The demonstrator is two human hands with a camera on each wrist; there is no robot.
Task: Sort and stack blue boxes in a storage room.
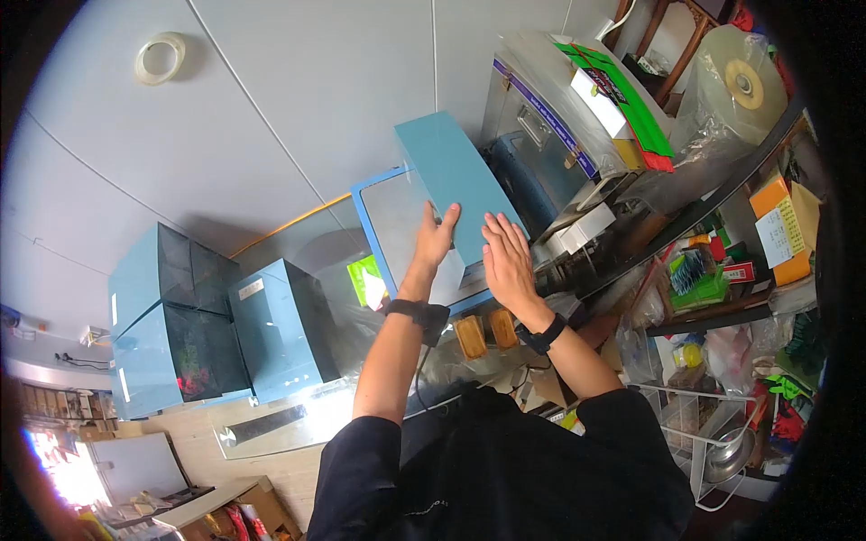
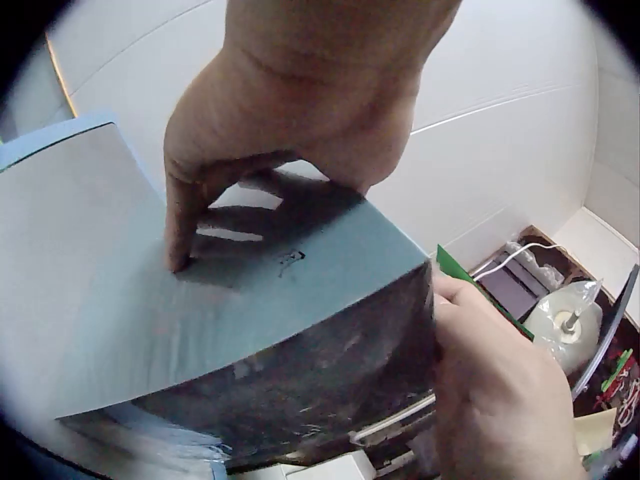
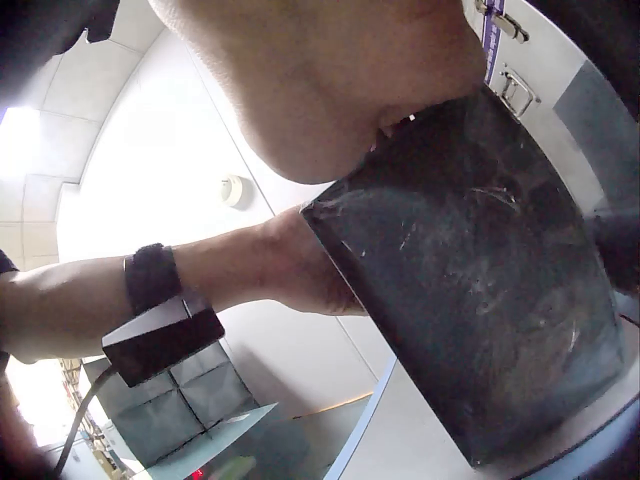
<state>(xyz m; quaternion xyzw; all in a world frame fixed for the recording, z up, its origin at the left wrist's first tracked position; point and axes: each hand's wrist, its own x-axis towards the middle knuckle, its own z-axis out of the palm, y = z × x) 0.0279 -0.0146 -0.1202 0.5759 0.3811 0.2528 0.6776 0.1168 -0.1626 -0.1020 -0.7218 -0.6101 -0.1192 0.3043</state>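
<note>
A pale blue box [image 1: 451, 162] with a dark, scuffed face [image 3: 470, 270] stands over a grey panel with a blue rim [image 1: 365, 216]. My left hand [image 1: 437, 242] is at the box's left near edge, thumb on the upper blue face. In the left wrist view its fingertips press the blue side, and the palm arches away from it. My right hand [image 1: 510, 270] lies with straight fingers together on the upper face near the right corner. In the right wrist view its fingers are hidden behind the box's edge.
More blue boxes [image 1: 281, 329] stand on a glass-topped table at the left. A metal machine [image 1: 541, 135] with green packets on top is close to the box's right. Two small wooden pieces [image 1: 470, 337] lie near my wrists. A white wire rack [image 1: 708, 433] stands at the right.
</note>
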